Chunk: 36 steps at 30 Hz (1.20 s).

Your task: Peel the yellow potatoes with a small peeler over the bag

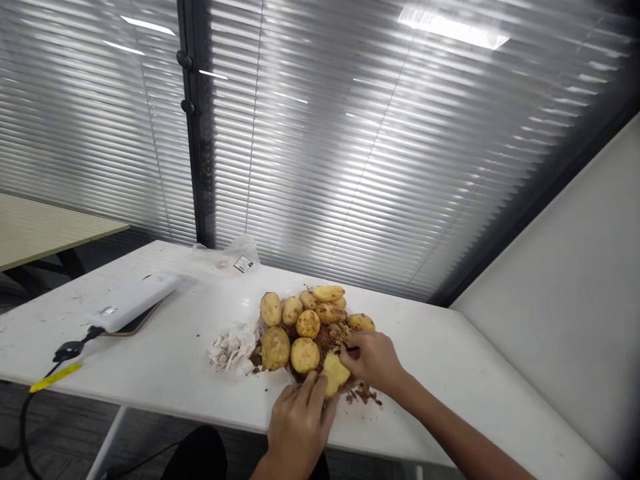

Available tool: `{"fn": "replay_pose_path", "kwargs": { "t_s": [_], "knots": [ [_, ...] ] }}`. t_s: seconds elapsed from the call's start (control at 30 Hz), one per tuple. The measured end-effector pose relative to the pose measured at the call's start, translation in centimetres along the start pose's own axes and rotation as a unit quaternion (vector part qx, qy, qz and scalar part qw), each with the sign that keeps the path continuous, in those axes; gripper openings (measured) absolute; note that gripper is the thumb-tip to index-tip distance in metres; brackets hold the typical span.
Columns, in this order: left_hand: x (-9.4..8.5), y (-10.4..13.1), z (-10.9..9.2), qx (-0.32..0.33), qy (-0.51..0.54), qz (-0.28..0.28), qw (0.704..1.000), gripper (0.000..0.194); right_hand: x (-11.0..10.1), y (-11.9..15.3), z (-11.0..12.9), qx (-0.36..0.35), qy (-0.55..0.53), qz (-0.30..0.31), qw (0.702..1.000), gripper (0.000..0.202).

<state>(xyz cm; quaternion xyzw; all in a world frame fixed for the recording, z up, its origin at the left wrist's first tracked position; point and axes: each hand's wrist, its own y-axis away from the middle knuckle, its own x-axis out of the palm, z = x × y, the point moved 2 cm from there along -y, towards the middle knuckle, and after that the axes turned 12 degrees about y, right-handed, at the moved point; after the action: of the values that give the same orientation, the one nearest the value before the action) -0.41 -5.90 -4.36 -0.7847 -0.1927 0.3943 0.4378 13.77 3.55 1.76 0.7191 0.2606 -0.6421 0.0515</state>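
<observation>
My left hand (300, 417) grips a pale yellow peeled potato (334, 375) from its near left side, low over the near edge of a pile. The fingers of my right hand (376, 359) are pinched together at that potato's upper right edge. Whatever they hold, if anything, is too small and hidden to name. Several potatoes (305, 355) lie close together just beyond my hands, some with brown patches of skin. Dark brown peelings (327, 339) fill the gaps among them.
A crumpled white tissue (233, 348) lies left of the potatoes. Brown scraps (364, 395) are scattered on the white table (450, 380) near my right wrist. A clear plastic bag (227, 257) lies at the back; a white power bank (137, 301) with a cable sits at left.
</observation>
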Motion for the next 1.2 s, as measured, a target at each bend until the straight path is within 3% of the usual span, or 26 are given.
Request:
{"fn": "replay_pose_path", "kwargs": {
  "t_s": [0.7, 0.87, 1.0, 1.2],
  "knots": [
    [0.0, -0.1, 0.0, 0.000, 0.001, -0.010, 1.000, 0.024, 0.9, 0.1, -2.2, 0.027, -0.010, 0.029, 0.999, 0.021],
    [0.0, -0.1, 0.0, 0.007, -0.006, -0.006, 1.000, 0.025, 1.1, 0.3, -1.9, 0.004, -0.072, 0.014, 0.997, 0.023],
    [0.0, 0.0, 0.0, 0.006, -0.003, 0.000, 1.000, 0.023, 0.7, -0.1, -1.8, 0.023, -0.042, 0.010, 0.999, 0.023],
    [-0.1, -0.3, -0.1, 0.010, -0.012, -0.005, 1.000, 0.023, 0.7, -0.3, -2.3, -0.016, -0.021, 0.019, 0.999, 0.022]
  ]
}}
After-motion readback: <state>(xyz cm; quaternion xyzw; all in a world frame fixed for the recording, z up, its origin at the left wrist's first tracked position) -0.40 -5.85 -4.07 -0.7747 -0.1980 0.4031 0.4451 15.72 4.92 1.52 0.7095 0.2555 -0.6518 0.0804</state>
